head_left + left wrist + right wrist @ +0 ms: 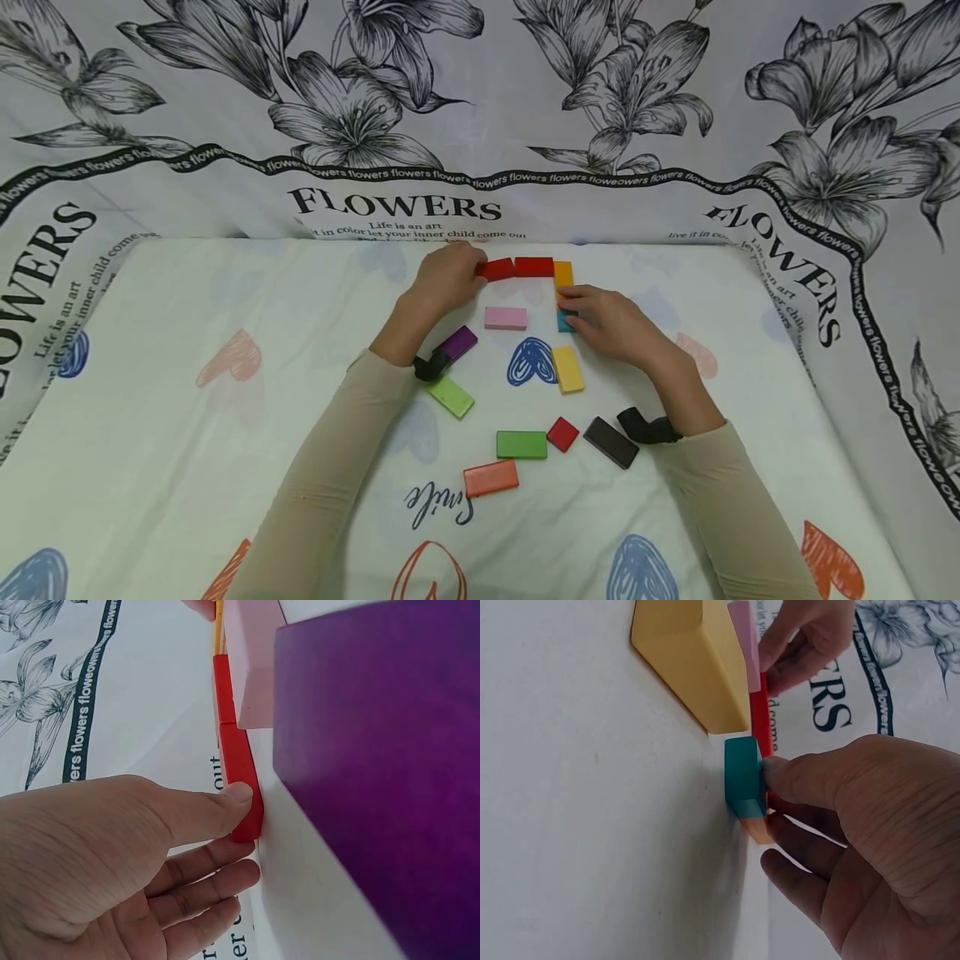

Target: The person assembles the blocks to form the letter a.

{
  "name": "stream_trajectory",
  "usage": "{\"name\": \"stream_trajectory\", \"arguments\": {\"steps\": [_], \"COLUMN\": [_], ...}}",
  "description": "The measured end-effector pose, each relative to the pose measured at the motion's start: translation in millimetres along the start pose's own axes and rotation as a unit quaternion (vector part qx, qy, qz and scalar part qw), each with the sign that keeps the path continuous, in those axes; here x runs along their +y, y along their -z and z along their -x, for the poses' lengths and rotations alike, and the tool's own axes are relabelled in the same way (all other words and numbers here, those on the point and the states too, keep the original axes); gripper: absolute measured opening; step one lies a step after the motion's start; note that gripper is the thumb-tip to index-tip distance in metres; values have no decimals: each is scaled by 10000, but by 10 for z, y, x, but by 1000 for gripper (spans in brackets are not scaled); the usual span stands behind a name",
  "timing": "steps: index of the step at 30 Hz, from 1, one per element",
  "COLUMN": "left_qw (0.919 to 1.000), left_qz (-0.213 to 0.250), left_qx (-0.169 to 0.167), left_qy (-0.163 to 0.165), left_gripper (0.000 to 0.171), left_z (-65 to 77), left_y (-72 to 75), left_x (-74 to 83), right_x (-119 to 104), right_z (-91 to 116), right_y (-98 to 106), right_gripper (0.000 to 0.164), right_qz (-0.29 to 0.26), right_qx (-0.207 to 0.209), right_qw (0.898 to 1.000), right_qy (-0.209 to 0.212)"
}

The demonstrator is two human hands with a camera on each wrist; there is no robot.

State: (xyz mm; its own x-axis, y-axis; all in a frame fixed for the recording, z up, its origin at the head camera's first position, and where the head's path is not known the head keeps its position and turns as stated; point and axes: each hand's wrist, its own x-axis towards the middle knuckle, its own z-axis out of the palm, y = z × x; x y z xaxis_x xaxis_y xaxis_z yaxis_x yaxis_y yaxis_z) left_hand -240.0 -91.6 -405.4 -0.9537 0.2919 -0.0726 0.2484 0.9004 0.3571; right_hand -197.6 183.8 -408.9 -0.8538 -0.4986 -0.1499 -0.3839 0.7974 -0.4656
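White heart-printed cloth [165, 433] lies underneath. At upper centre, fingers of the left hand [448, 277] pinch a red rectangular block [497, 269] and those of the right hand [617, 325] a teal block [742, 769], presumably to steady them in line.

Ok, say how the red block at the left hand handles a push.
The red block is probably stiff, its edges straight. Flat faces suggest sliding, not rolling. Pushed rightward, it might shift the other red block beside it.
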Motion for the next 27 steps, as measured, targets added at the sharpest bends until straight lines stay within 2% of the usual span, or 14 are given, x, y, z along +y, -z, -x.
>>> {"name": "stream_trajectory", "arguments": {"steps": [11,27], "left_qw": [10000,9999], "left_qz": [-37,146], "left_qx": [22,-49], "left_qy": [-81,44], "left_gripper": [27,33], "left_z": [7,10], "left_y": [12,1], "left_x": [-7,-18], "right_x": [-14,-5], "right_z": [3,-8], "right_y": [9,-15], "right_gripper": [42,42], "right_qz": [8,42], "right_qx": [-6,-17], "right_qw": [10000,10000], "right_qy": [7,-20]}}
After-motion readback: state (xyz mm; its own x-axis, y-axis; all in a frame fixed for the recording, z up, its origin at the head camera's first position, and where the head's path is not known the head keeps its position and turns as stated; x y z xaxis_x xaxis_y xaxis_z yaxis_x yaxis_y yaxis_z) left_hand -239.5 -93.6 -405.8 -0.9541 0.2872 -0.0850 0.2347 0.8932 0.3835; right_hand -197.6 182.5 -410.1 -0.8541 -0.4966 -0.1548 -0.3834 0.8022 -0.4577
